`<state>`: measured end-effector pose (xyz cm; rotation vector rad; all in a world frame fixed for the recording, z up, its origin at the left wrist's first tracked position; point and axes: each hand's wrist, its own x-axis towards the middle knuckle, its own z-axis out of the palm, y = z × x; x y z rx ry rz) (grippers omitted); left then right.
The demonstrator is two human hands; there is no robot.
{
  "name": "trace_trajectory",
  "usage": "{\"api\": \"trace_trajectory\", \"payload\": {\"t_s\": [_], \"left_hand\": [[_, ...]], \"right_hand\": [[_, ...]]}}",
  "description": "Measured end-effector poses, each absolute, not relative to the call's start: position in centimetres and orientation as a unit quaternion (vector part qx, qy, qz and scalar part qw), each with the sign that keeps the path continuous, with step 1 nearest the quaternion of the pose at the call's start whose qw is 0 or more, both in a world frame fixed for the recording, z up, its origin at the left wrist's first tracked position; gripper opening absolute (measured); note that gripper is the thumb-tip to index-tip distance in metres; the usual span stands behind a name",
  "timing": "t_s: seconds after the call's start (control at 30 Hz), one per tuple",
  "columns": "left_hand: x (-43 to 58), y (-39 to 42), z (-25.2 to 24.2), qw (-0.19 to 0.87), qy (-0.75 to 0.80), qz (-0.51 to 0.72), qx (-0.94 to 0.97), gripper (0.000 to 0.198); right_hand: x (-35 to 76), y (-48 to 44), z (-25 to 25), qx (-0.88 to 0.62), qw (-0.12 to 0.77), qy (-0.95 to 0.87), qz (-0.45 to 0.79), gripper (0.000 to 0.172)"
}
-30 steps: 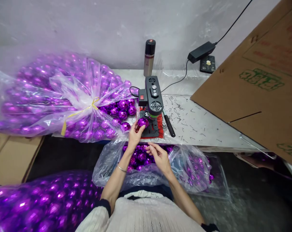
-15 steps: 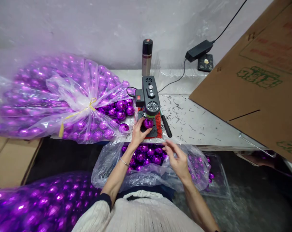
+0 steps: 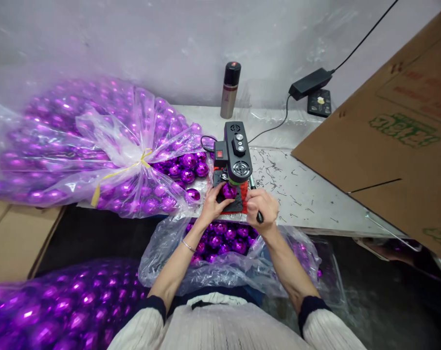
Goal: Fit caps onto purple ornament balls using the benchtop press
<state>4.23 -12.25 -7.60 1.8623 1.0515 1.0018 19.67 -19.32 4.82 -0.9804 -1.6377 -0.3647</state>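
Note:
Under the head of a small black machine (image 3: 238, 153) sits a shiny purple ball (image 3: 229, 190). My left hand (image 3: 213, 206) holds that ball between thumb and fingers, over the machine's dark base plate (image 3: 237, 205). My right hand (image 3: 263, 208) is wrapped round the machine's black lever handle (image 3: 259, 217), whose end sticks out of the fist. Red material (image 3: 244, 189) shows around the base plate. Below the table edge, an open clear plastic bag (image 3: 162, 253) holds many purple balls (image 3: 223, 240).
A tied clear bag (image 3: 114, 141) of purple balls fills the left of the table. Behind the machine stands a spray can (image 3: 230, 92). A cardboard box (image 3: 380, 136) juts in from the right. Small dark pins (image 3: 278, 180) lie scattered on the white tabletop.
My right hand has moved up from above the open bag and closed round the lever handle. My left hand stays on the ball. The whole view has shifted slightly.

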Motion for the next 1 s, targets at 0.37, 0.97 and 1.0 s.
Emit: {"api": "trace_trajectory", "payload": {"t_s": [0.37, 0.97, 1.0], "left_hand": [[4.4, -12.7, -7.6, 0.379, 0.415, 0.398, 0.725, 0.063], [-0.5, -18.9, -6.7, 0.254, 0.336, 0.407, 0.811, 0.07], [-1.1, -18.6, -6.0, 0.237, 0.354, 0.407, 0.808, 0.06]], "right_hand": [[19.5, -18.6, -0.9, -0.431, 0.594, -0.653, -0.188, 0.032], [19.3, -20.0, 4.5, -0.467, 0.607, -0.637, -0.085, 0.032], [19.4, -20.0, 4.1, -0.467, 0.605, -0.639, -0.088, 0.032]]}}
